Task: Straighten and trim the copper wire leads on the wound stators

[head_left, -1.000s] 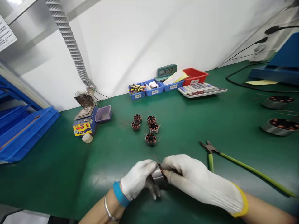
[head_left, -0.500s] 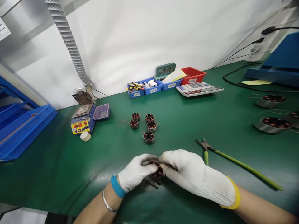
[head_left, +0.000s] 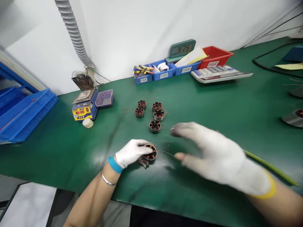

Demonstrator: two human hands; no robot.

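Note:
My left hand [head_left: 134, 153], in a white glove with a blue cuff, grips a motor stator [head_left: 151, 152], a metal ring with copper windings inside. The thumb lies over its rim and darkened fingers curl beneath. To the right, my right hand [head_left: 208, 154], gloved with a yellow cuff and slightly blurred, is apart from the stator with thumb and fingers spread. Thin loose wires [head_left: 167, 153] lie between the two hands. Behind them, several similar stators [head_left: 155, 127] with wire ends stand on the green table. Green-handled cutters [head_left: 272, 168] are mostly hidden behind my right hand.
At the left stand a blue-and-yellow solder pot [head_left: 84, 108], a purple tray [head_left: 104, 98] and a white round block [head_left: 87, 123]. Along the wall are blue bins [head_left: 163, 75], a red bin [head_left: 214, 58], a clock [head_left: 182, 49] and a calculator [head_left: 220, 74]. More stators [head_left: 293, 119] sit far right.
My right hand has let go of the stator and moved right, its fingers opening and covering the cutters' head. My left hand still holds the stator. The camera view has shifted.

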